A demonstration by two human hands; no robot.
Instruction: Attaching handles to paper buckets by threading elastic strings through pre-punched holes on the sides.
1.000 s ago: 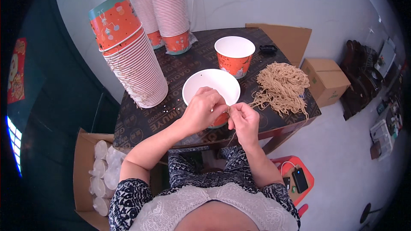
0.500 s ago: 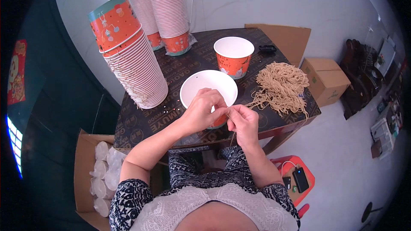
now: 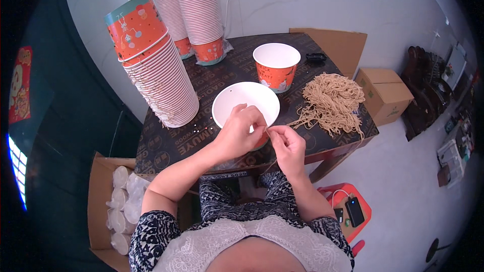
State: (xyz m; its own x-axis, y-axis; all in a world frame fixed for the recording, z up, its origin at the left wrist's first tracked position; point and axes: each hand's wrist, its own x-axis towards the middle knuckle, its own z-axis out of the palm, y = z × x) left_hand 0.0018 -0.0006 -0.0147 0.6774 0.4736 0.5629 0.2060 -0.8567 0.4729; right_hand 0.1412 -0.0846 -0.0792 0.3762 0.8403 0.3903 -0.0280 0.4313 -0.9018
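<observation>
Person's L hand (image 3: 242, 128) & R hand (image 3: 288, 147) meet at fingertips, both pinching thin string (image 3: 272, 164), which dangles below R hand. White-lined bucket (image 3: 245, 96) just beyond L hand, partly hidden by it; 2nd bucket (image 3: 277, 73) farther beyond. Tan yarn pile (image 3: 333, 102) R of R hand. Tall bucket stack (image 3: 162, 83) L of L hand, tiny bits (image 3: 203, 130) btwn.

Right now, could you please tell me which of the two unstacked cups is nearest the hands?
The front cup: the left hand and right hand are at its near side, while the back cup stands beyond it, clear of both.
</observation>
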